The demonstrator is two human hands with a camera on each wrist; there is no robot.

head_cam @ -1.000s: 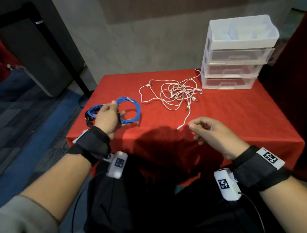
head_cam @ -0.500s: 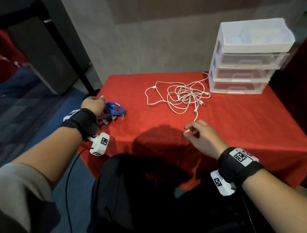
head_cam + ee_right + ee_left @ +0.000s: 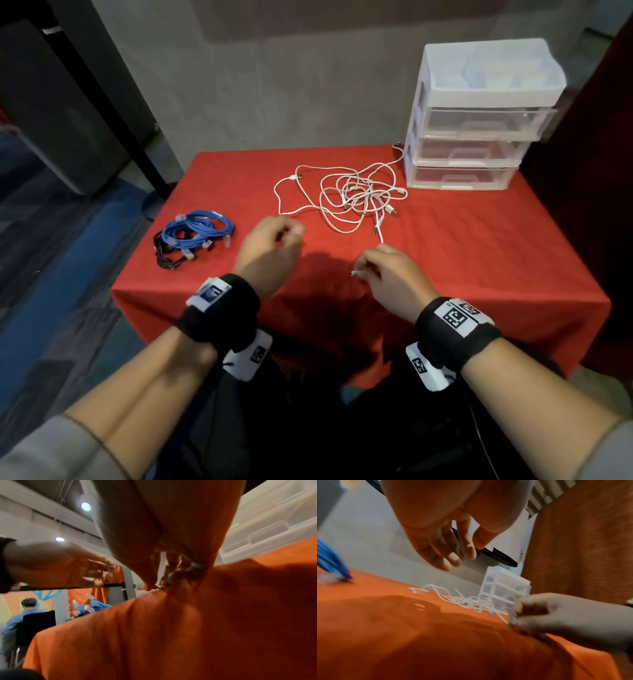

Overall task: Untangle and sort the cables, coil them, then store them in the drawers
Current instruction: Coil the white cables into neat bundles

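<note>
A tangle of white cables (image 3: 356,197) lies on the red-covered table (image 3: 479,246), in front of the clear plastic drawer unit (image 3: 472,137). One white cable runs from the tangle toward me, and my right hand (image 3: 380,270) pinches its near end, the plug (image 3: 354,273) showing at my fingertips. My left hand (image 3: 274,240) hovers over the cloth just left of the tangle, fingers loosely bent and holding nothing; the left wrist view shows its fingers (image 3: 452,555) apart above the table. Coiled blue cables (image 3: 198,231) rest on a black cable (image 3: 164,260) at the table's left edge.
The drawer unit's three drawers are pushed in, and its open top tray (image 3: 493,68) holds white dividers. A grey wall stands behind the table. A dark post (image 3: 113,96) rises at the left. In the right wrist view a seated person (image 3: 25,616) shows in the background.
My left hand has let go of the blue coil and moved right toward the white tangle. My right hand has picked up the white cable's end and drawn it closer.
</note>
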